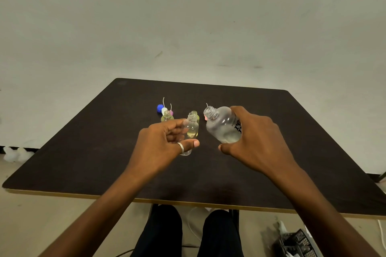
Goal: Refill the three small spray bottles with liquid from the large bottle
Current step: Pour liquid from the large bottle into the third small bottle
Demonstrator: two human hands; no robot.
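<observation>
Pinching one small bottle (pixel 191 129) in left hand (pixel 160 144) over table (pixel 125 152), gripping tilted big bottle (pixel 221 129) in right hand (pixel 257 142), with mouths apart. Bring neck over mouth, tip slowly, hold small bottle upright and steady, stop before brim.

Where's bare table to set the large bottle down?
Bare table right of the right hand, the strip along the near edge, and the stretch left of the blue cap. Crowded: the middle, where two standing small bottles and loose caps sit behind the left hand and large bottle.
</observation>
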